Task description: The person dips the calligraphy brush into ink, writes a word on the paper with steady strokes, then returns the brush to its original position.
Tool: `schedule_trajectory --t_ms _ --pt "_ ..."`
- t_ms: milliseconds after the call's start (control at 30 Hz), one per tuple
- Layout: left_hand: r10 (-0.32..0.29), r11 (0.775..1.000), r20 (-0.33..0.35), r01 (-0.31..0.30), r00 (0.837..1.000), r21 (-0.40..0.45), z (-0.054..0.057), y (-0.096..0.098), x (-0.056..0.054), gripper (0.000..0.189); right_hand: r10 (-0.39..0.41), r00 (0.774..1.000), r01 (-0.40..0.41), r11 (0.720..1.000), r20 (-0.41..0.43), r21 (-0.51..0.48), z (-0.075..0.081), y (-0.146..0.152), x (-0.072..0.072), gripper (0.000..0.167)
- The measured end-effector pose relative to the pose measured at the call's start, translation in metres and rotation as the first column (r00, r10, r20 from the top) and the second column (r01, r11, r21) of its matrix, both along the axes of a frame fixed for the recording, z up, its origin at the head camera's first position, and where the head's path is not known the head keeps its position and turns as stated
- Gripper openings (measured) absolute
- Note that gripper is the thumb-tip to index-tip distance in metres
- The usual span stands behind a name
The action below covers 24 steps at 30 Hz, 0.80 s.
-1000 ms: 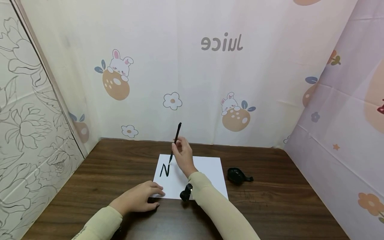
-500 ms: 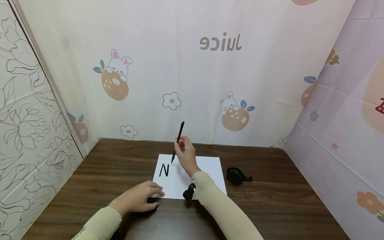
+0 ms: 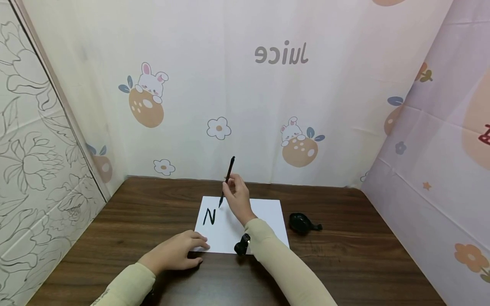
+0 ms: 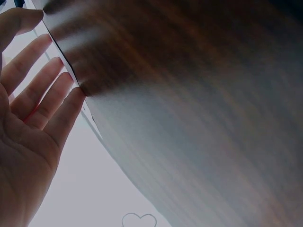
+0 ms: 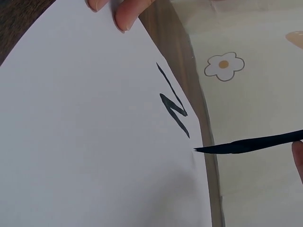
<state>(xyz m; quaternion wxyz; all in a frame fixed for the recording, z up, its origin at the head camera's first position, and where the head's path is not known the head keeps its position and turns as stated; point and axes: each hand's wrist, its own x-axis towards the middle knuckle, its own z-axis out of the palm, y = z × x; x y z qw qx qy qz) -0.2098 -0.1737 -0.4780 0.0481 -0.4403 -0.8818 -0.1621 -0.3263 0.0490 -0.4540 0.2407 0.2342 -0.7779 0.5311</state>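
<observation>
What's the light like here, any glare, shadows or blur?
Head view: fairly even light, a soft sheen low on the table; left wrist view: dim and soft-focus, with broad pale glare over the table and dark streaks beside the left hand; right wrist view: a soft shadow on the paper, the brush fairly crisp.

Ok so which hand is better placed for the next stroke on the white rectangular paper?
Probably the right hand: it holds the slim black brush, tip down beside the painted black N; the left hand only rests at the near-left corner of the paper.
</observation>
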Motion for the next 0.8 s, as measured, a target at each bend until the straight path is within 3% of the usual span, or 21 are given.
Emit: schedule_trajectory --t_ms 800 --pt "0.001 1.000 -0.007 -0.001 1.000 -0.001 -0.0023 -0.0001 -0.0017 0.027 0.017 0.999 -0.018 1.000 0.030 0.025 -0.0057 0.0022 0.0020 0.019"
